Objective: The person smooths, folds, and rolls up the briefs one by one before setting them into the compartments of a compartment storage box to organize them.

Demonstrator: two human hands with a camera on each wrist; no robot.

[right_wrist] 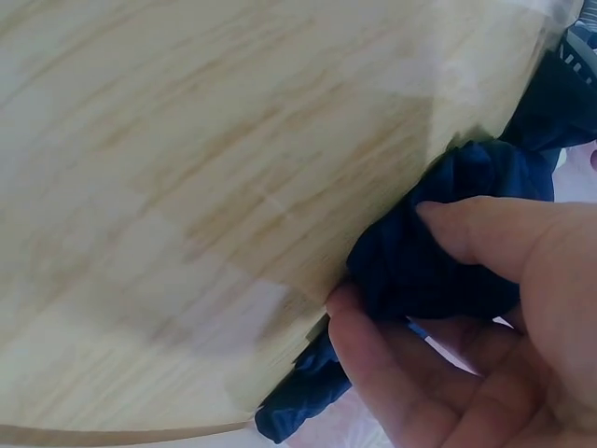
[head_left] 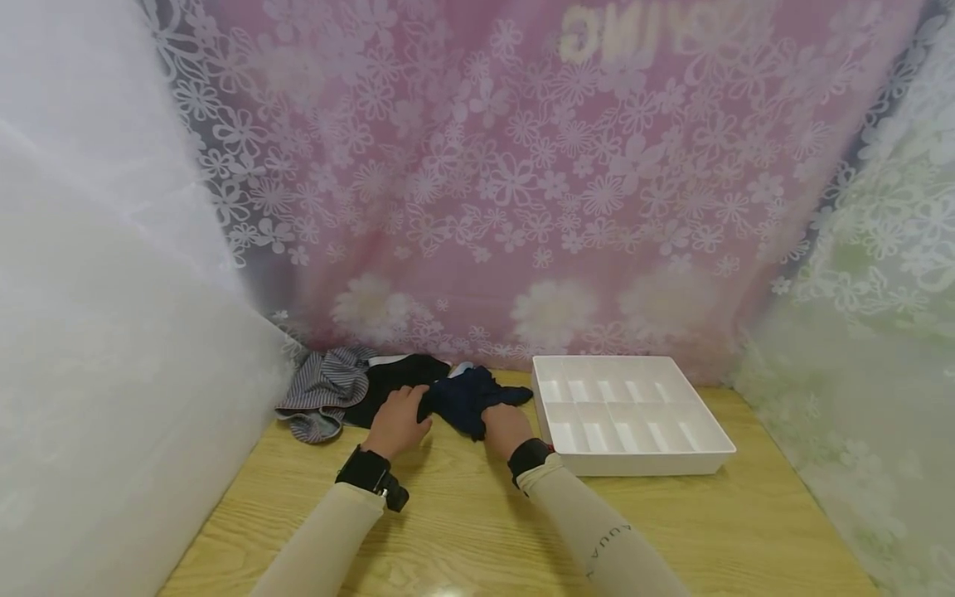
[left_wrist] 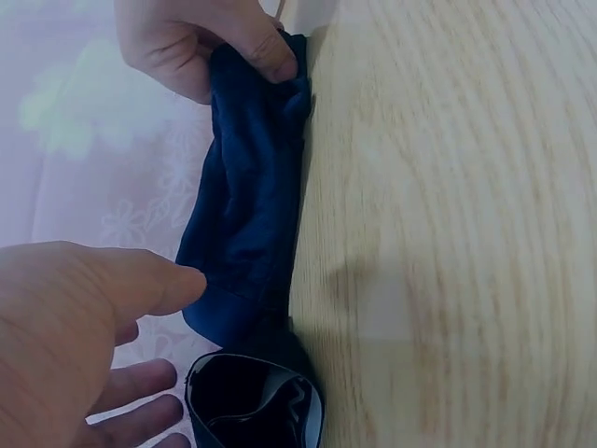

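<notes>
A crumpled navy cloth garment lies on the table, its exact kind hidden by the folds. My right hand pinches its near edge; in the right wrist view the thumb is on one side of the bunched cloth and the forefinger curls under it. My left hand is at the garment's left end, the thumb straight against the cloth and the other fingers loose. Beside it lies a black garment with a white band; in the left wrist view an opening in black cloth faces the camera.
A grey striped garment is heaped at the back left of the wooden table. To the right stands a white box divided into several compartments. A pink flowered curtain hangs behind, with pale sheets on both sides.
</notes>
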